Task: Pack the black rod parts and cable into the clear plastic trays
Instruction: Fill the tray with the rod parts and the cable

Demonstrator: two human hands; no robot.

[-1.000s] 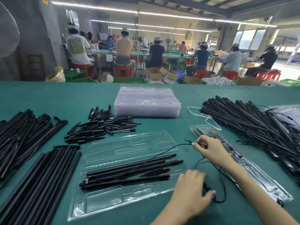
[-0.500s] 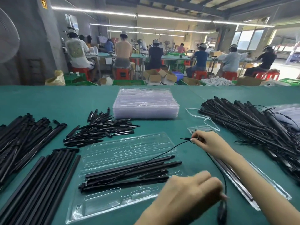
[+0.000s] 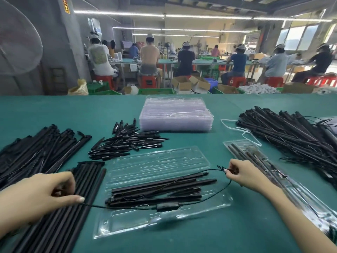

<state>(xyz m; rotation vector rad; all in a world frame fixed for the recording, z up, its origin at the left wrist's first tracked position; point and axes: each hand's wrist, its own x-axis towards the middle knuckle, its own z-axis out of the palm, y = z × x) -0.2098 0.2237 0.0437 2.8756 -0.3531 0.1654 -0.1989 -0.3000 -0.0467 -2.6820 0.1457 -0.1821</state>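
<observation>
Swung out leftward, left hand (image 3: 39, 195) pinches cable (image 3: 218, 193); right hand (image 3: 244, 173) pinches its other end.

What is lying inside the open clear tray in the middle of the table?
Inside the open clear tray lie several black rods, with the thin cable and its small black box stretched over them. Its far half looks bare; anything beneath the rods is covered.
</observation>
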